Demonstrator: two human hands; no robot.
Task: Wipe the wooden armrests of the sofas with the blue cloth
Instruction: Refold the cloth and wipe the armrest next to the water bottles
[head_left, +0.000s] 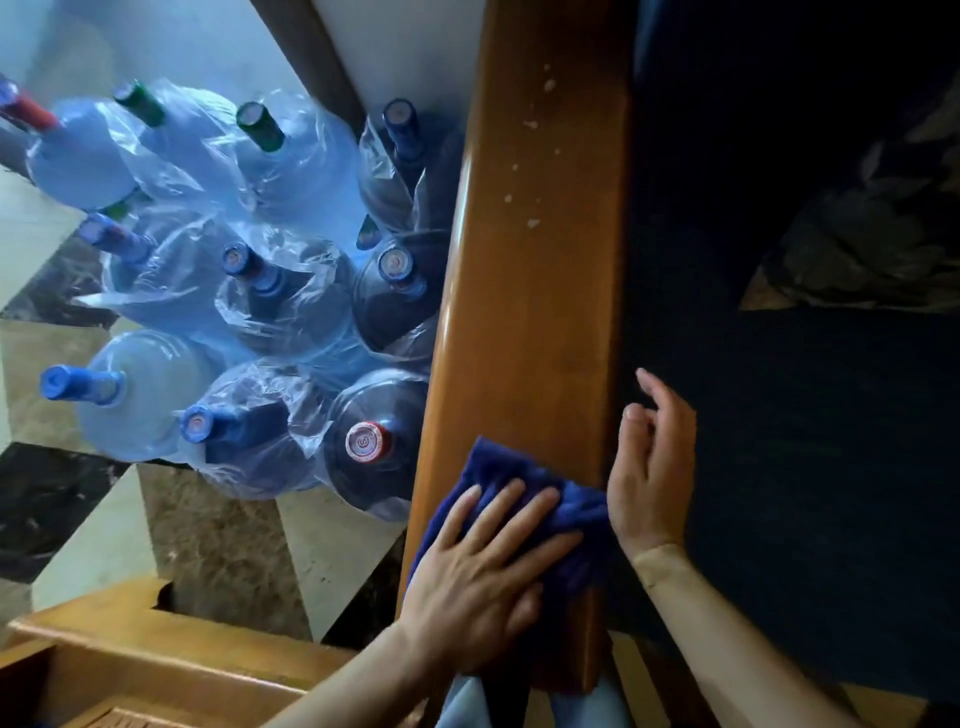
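Note:
A long wooden armrest (535, 270) runs from the top of the head view down to its lower middle, with pale specks on its far half. The blue cloth (524, 478) lies across its near end. My left hand (483, 566) presses flat on the cloth, fingers spread. My right hand (652, 462) hovers at the armrest's right edge beside the cloth, fingers loosely curled and apart, holding nothing. The dark sofa seat (810, 441) lies to the right of the armrest.
Several large blue water jugs (249, 312), some in clear plastic bags, crowd the tiled floor (218, 551) left of the armrest. A second wooden furniture piece (130, 644) sits at the lower left. A patterned cushion (883, 228) lies on the sofa at right.

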